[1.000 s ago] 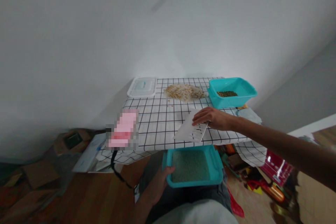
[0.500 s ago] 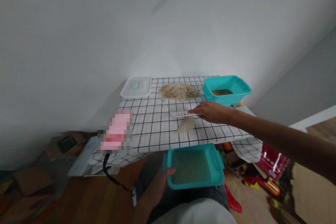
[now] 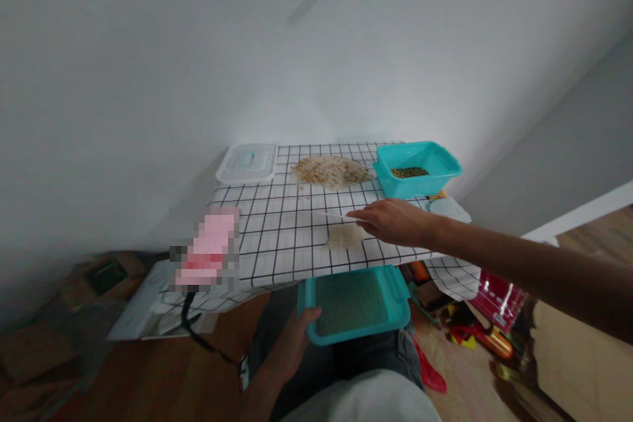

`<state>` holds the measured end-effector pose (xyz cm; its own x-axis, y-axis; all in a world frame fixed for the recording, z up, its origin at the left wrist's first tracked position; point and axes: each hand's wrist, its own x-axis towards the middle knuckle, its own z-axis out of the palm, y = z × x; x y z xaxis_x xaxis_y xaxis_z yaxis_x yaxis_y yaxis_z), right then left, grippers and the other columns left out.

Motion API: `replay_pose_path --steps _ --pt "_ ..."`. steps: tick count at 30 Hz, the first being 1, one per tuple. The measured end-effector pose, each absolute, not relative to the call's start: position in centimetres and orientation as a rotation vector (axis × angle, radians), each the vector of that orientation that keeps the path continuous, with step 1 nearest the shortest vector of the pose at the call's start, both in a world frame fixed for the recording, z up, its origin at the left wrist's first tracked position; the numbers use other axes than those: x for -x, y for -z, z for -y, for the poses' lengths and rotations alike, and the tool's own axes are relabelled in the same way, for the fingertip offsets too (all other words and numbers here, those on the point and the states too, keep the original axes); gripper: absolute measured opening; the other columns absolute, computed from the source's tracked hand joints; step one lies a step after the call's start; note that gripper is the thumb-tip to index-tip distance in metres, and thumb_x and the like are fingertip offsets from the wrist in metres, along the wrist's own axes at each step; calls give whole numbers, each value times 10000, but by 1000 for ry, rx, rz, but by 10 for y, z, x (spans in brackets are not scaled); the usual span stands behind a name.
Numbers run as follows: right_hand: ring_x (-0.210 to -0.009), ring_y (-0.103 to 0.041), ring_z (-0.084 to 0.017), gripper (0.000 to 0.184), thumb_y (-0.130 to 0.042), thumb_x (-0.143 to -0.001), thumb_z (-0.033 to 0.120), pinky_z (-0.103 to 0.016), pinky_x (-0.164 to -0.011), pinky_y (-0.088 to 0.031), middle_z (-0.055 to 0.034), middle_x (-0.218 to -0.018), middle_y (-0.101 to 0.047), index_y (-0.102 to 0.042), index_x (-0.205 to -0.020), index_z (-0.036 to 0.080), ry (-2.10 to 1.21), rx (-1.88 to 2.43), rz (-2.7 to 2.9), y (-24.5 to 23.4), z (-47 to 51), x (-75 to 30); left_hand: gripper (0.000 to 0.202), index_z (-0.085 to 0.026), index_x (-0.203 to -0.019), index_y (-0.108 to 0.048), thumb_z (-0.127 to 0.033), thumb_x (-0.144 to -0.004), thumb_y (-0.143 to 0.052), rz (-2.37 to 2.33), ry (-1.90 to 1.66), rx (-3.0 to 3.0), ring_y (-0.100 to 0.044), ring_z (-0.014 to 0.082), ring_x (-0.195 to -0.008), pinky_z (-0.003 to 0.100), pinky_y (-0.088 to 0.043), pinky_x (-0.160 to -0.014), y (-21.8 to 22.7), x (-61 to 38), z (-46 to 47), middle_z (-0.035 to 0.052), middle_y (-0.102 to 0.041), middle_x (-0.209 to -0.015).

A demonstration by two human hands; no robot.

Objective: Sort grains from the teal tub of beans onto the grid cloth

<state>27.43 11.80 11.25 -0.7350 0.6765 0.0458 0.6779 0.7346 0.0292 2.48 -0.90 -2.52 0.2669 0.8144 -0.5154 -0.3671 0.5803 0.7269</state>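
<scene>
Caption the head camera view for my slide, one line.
Right hand holds a thin white tool near a pale grain pile; left hand grips a teal tub.

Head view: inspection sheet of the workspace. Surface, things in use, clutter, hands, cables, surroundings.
Surface: white cloth with black grid lines over a table.
Things in use: small pale grain heap near the front edge; larger yellow-and-white grain heap behind; turquoise plastic bin, back right, holding green and yellow grains.
Clutter: translucent white plastic lid, back left; pixelated pink object, front left; glossy red package, low right.
Hands: left hand grips the rim of a second turquoise plastic bin holding grain, below the table edge; right hand holds a thin white piece near the small heap.
Cables: black cord or strap, front left.
Surroundings: white wall, wooden floor, cardboard boxes left.
</scene>
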Motion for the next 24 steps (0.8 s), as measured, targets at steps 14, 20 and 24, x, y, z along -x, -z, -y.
replay_pose_path --steps 14,20,24 --pt "-581 -599 -177 246 -407 -934 246 -290 -523 -272 -84 -700 -676 -628 -910 141 320 1121 3107 -114 -112 -272 370 -169 -1048 -670 -329 -715 -641 -1037 -854 -529 -580 330 -1178 463 -416 -1034 5 -28 7 86 -745 -1029" --pt "-593 -610 -186 301 -380 -945 269 -295 -551 -318 -105 -696 -677 -641 -886 132 284 1157 3096 -122 -104 -262 307 -156 -975 -683 -339 -739 -608 -1052 -874 -523 -547 328 -1219 470 -407 -1043 16 -32 10 109 -713 -1118" --pt "-641 -620 -207 337 -380 -942 303 -319 -594 -363 -124 -718 -681 -669 -935 131 309 1301 2966 -130 -128 -265 217 -189 -866 -698 -324 -704 -647 -1119 -890 -611 -514 350 -1244 489 -345 -1086 21 -27 14 93 -734 -1048"
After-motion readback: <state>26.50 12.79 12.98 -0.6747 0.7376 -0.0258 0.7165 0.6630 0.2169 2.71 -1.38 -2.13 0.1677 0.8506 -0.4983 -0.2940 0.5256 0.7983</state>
